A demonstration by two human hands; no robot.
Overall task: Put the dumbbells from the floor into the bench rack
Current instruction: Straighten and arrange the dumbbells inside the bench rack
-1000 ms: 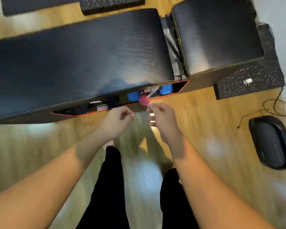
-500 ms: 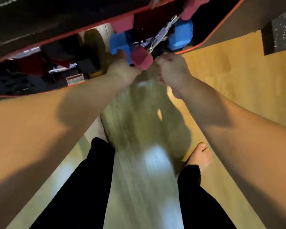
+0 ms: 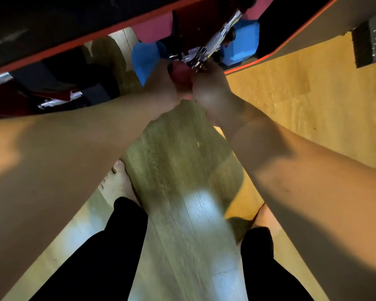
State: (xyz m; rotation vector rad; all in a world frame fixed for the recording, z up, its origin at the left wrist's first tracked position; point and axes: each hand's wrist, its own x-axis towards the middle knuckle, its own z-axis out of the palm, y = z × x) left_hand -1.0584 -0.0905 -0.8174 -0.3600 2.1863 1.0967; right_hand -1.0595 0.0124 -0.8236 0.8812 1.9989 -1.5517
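both hands were together at the mouth of the bench rack [image 3: 276, 54], down low by the wooden floor [image 3: 291, 101]. between them was a small pink dumbbell [image 3: 181, 77], and only a bit of its round end showed. the left hand [image 3: 161, 83] was pressed against its left side and the right hand [image 3: 211, 92] was against its right side. the picture was blurry there, so i could not tell how the fingers of either hand were bent or how tight they held. the pink dumbbell sat right at the red edge of the rack opening, just in front of a shiny metal bar [image 3: 217, 43]. inside the rack was a blue dumbbell [image 3: 245, 43] with one end on each side of the metal bar, and another pink dumbbell [image 3: 154, 31] was higher up behind it. more dark things lay in the left part of the rack, too dim to name. a speckled black mat [image 3: 373, 38] was at the far right. two bare feet and black trouser legs [image 3: 109, 246] stood on the floor below the arms.
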